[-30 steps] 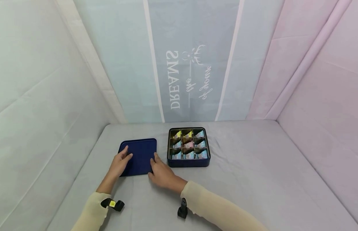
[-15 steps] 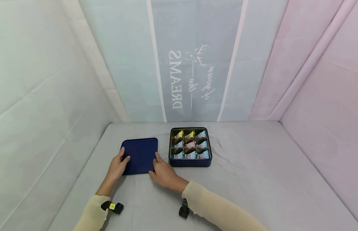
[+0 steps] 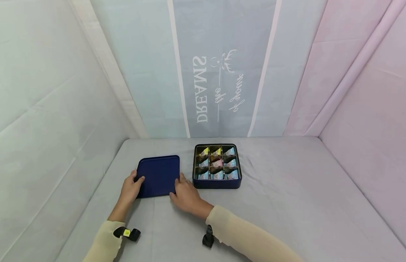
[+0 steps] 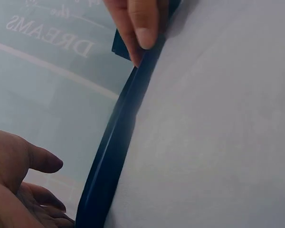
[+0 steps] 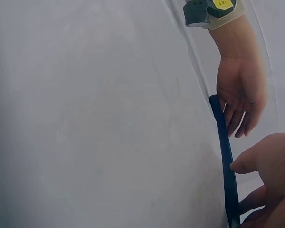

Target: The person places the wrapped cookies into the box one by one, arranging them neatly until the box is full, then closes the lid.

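A dark blue square lid lies on the cloth-covered table, left of the matching tin. At its left edge is my left hand, fingers loosely extended; in the left wrist view this hand has its thumb apart from the lid. My right hand holds the lid's near right corner, thumb at the front rim and fingers along the right edge. The right wrist view has that thumb against the lid's side. The tin sits uncovered, with a wrapped sweet in each compartment, in yellow, pink and light blue.
Pale grey cloth covers the table. A printed fabric backdrop stands behind, with fabric walls left and right. A black camera mount hangs at the right cuff, another at the left.
My left hand has slid slightly back and left along the lid's left edge. The right hand stays at the lid's right corner. The head view has shifted a little; the tin looks unmoved.
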Demonstrator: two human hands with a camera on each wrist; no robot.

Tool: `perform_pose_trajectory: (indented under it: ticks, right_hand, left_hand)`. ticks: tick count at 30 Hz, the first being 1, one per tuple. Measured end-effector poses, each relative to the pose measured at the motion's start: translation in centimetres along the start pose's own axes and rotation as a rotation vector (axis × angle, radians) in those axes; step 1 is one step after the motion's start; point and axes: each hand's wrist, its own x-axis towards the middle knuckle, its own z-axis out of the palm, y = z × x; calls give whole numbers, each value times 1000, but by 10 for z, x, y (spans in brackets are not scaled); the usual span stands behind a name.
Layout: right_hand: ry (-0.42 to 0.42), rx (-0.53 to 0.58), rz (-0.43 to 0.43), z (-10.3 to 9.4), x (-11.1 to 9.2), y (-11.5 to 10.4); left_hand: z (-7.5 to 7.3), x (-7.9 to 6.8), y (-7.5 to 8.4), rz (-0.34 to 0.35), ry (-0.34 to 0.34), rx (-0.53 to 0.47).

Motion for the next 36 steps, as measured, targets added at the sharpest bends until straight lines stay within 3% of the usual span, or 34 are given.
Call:
perform_pose_trajectory:
  ticks: [5,12,20,28,36]
  right_hand:
    - [3,75,23,2,2,1]
    - [17,395,76,-3,5,0]
    - [159,651,118,-9,10,3]
    - [216,737,154,-9,11,9]
    - [221,741,108,-27,12,2]
  left_hand:
    - [-2,3,2,-34,-17,-57]
    - [-4,3,2,-45,8,-79]
    - [-13,0,-4,-27,11,-109]
    - [-13,-4,-9,18,-39,-173]
    - [-20,-7,-6,3,-92,-211]
